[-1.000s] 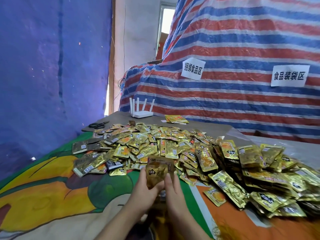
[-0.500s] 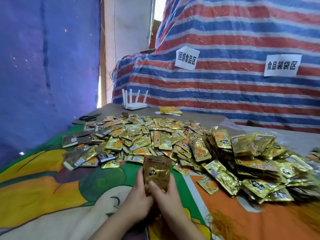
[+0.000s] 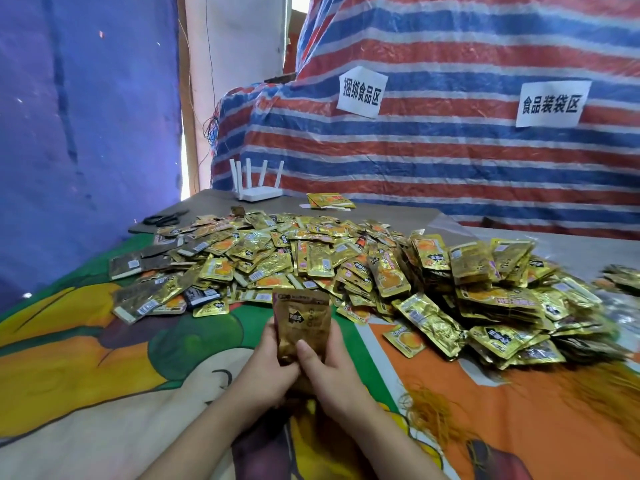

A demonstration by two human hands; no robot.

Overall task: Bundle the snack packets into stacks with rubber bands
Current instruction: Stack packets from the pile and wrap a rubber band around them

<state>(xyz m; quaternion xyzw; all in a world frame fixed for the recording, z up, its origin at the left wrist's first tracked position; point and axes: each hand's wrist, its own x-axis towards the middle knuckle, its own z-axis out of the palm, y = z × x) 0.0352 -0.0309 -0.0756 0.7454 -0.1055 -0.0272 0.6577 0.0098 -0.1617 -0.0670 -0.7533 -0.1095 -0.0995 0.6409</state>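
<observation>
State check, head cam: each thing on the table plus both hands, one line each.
held packets: upright, gripped by both hands, no band visible
left hand: grips the held packets' left side
right hand: grips the right side, thumb on the front
loose packet pile: unbundled, spread across the table
rubber bands: loose heap on the cloth, to the right
scissors: lying flat, untouched
router: antennas up

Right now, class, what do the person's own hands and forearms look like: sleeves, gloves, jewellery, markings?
Both forearms are bare, with no sleeve in view. The left hand and right hand wear no gloves. No rings, watch, bracelet or markings show. The visible right thumbnail is short and unpainted.
</observation>
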